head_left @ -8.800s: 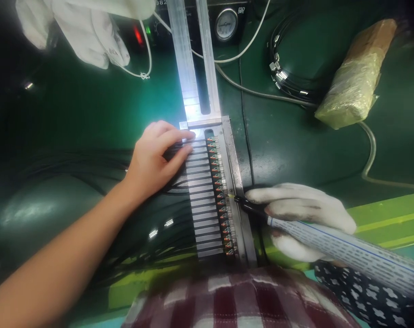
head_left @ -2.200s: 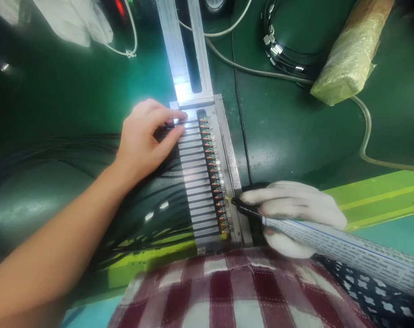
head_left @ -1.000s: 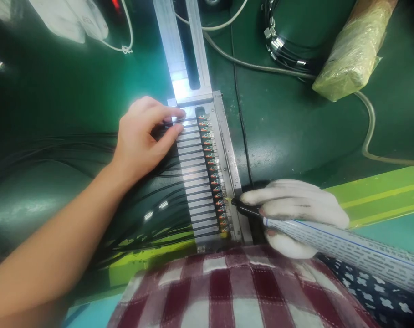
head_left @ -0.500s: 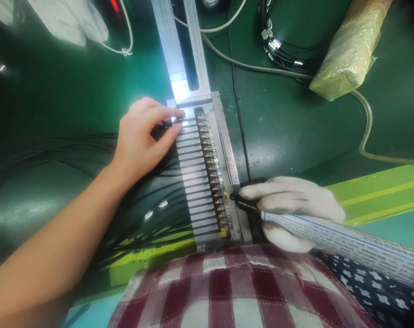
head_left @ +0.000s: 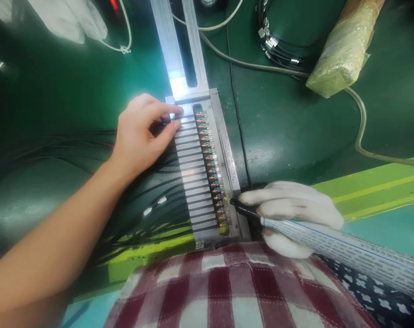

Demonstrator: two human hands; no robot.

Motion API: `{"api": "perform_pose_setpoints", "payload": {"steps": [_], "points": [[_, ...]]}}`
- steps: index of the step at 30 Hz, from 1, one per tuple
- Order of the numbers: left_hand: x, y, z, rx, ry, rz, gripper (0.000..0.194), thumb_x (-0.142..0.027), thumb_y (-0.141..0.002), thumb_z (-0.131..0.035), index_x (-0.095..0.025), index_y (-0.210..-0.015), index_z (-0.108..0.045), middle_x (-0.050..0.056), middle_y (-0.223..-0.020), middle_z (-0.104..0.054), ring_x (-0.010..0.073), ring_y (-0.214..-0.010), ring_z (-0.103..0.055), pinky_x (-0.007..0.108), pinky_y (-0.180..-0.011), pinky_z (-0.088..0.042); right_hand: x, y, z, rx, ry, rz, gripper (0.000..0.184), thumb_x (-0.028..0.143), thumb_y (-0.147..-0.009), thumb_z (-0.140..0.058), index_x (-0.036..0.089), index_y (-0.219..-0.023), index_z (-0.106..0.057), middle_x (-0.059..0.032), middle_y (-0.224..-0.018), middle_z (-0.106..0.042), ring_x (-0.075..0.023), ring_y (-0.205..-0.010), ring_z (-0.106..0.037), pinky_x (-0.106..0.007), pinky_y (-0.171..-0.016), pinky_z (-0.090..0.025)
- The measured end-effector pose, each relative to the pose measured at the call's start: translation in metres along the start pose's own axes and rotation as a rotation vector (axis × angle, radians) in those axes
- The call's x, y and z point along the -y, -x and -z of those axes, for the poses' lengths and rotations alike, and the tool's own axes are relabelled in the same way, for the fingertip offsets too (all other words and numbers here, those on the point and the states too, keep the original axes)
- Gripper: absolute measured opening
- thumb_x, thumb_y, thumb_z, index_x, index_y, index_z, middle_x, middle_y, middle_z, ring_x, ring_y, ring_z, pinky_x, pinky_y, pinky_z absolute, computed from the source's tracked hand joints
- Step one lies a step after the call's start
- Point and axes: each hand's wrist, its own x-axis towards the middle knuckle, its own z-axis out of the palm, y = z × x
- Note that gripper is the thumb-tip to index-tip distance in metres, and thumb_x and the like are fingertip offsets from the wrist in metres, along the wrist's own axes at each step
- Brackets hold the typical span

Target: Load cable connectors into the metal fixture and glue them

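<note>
My bare left hand [head_left: 138, 132] rests at the far end of a metal fixture [head_left: 198, 180], thumb and index finger apart and touching its slotted face beside the black cables [head_left: 195, 172]. Its other fingers are mostly hidden. The cables lie side by side in the slots, their stripped ends with orange and green wires [head_left: 212, 171] lined up along a dark groove. In a white glove, my right hand [head_left: 295, 209] grips a printed white tube [head_left: 329, 246] with a black nozzle [head_left: 244, 208]. The nozzle tip is over the near part of the wire row, where a yellowish substance [head_left: 226, 199] shows.
A long metal bar [head_left: 166, 41] extends from the fixture's far end. A plastic-wrapped block [head_left: 343, 54], coiled black cables [head_left: 271, 43] and a grey cord [head_left: 362, 118] lie on the green table [head_left: 278, 118]. White bags [head_left: 73, 20] lie at far left.
The nozzle tip has shifted slightly toward me along the wire row, and my right hand with the tube has moved with it. My left hand stays in place on the fixture.
</note>
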Motion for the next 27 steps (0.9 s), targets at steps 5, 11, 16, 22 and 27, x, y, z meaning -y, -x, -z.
{"api": "perform_pose_setpoints", "payload": {"steps": [5,11,16,22,27], "points": [[-0.0006,-0.0005,-0.0001,-0.011,-0.007,-0.013,0.016,-0.036,-0.091,-0.066,-0.027,-0.103,-0.071,-0.002,-0.085,-0.057,0.0156,-0.083,-0.051,0.04,-0.078,-0.044,-0.0007,-0.0031,0.0007,0.008,0.003,0.01,0.007,0.016,-0.086,-0.062,0.015,-0.092,-0.063,-0.0141,-0.092,-0.077,-0.0211,-0.085,-0.076,-0.029,-0.061,-0.061],[-0.0001,0.0,-0.0002,-0.011,0.01,-0.015,0.017,-0.037,-0.092,-0.066,-0.026,-0.104,-0.071,-0.001,-0.086,-0.057,0.0158,-0.083,-0.05,0.04,-0.081,-0.043,-0.0003,-0.0025,0.002,0.022,-0.012,0.012,0.007,0.015,-0.085,-0.062,0.014,-0.091,-0.063,-0.015,-0.092,-0.077,-0.0196,-0.082,-0.076,-0.028,-0.061,-0.06],[-0.0002,-0.0003,0.0002,-0.019,-0.013,-0.017,0.016,-0.035,-0.091,-0.067,-0.026,-0.103,-0.072,-0.002,-0.085,-0.057,0.0148,-0.082,-0.051,0.038,-0.08,-0.044,-0.0006,0.0009,0.0013,0.014,-0.039,0.005,0.007,0.016,-0.086,-0.062,0.015,-0.092,-0.063,-0.0137,-0.095,-0.077,-0.018,-0.082,-0.075,-0.028,-0.062,-0.06],[-0.0073,0.0006,0.0024,0.015,-0.09,0.043,0.02,-0.038,-0.094,-0.058,-0.029,-0.106,-0.071,0.0,-0.089,-0.062,0.0196,-0.087,-0.056,0.039,-0.084,-0.049,0.0012,0.0026,0.0006,0.003,-0.05,-0.023,0.008,0.014,-0.085,-0.061,0.014,-0.092,-0.064,-0.0135,-0.095,-0.077,-0.0174,-0.083,-0.075,-0.028,-0.064,-0.059],[-0.0071,0.0009,0.0023,0.001,-0.07,0.018,0.021,-0.035,-0.093,-0.059,-0.027,-0.107,-0.072,0.002,-0.089,-0.063,0.0208,-0.086,-0.057,0.041,-0.083,-0.049,0.0016,0.002,-0.0001,0.002,-0.062,-0.02,0.007,0.012,-0.084,-0.061,0.013,-0.09,-0.064,-0.0142,-0.095,-0.077,-0.0173,-0.084,-0.075,-0.027,-0.064,-0.058]]}}
